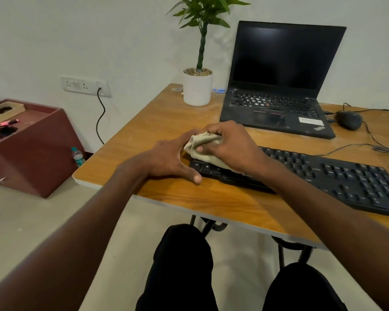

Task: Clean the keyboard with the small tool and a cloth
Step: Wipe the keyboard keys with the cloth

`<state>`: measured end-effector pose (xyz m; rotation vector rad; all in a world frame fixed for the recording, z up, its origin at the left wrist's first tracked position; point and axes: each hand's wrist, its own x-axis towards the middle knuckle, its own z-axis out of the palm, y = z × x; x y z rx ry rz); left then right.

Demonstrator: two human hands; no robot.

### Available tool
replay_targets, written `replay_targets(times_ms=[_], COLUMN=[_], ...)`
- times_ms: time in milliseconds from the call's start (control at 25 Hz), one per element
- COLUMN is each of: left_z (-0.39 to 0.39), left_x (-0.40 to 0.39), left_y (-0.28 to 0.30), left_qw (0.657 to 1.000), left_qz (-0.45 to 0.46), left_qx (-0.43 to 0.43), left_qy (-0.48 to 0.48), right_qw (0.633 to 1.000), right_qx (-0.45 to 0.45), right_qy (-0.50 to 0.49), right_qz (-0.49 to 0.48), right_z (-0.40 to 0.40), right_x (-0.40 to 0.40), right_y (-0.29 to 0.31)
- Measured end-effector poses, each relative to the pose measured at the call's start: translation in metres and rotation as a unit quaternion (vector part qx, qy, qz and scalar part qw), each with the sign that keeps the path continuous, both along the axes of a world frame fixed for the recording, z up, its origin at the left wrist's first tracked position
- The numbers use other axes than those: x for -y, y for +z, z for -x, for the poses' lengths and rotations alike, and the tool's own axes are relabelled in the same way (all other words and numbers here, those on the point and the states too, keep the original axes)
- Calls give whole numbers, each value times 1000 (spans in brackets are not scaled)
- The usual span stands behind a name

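Beige crumpled cloth (202,145) bunched under right hand (230,144) on black keyboard (337,176).

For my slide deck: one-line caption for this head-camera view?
Right hand wipes the black keyboard's left end with a beige cloth while the left hand braces its corner.

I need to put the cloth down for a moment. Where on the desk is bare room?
Bare wood lies between the plant pot and the left hand, and along the near edge in front of the keyboard. The right side is crowded: laptop, mouse and cables.
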<state>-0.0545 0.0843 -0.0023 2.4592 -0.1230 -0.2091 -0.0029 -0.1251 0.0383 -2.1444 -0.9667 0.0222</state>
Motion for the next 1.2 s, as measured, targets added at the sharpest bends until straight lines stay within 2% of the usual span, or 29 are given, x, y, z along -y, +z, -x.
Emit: replay_targets(times_ms=[120,280,360,520,640,800,960,1080,1200], left_z=[-3,-7,-9,-10,-10,-9,-9,-10,-10], left_x=[0,-2,0,6,5,6,6,5,5], left_y=[0,2,4,4,3,3,2,1,0], left_qw=[1000,1000,1000,999,1000,999,999,999,999], left_qz=[-2,-24,-29,-26,-19,-28,-23,-20,-21], left_qx=[20,15,1,4,9,16,17,19,23], left_qy=[-1,-4,-10,-21,-15,-19,-15,-21,-23], right_qw=[995,972,975,986,979,959,979,974,959], right_qx=[68,153,153,155,175,180,173,170,158], right_qy=[30,9,-9,6,55,26,28,36,7], right_qz=[72,179,159,54,95,217,108,147,235], right_z=[0,-5,-7,3,5,-4,9,12,5], right_x=[-12,9,11,-8,0,16,-11,-1,14], right_y=[-3,8,7,-3,-3,14,12,12,24])
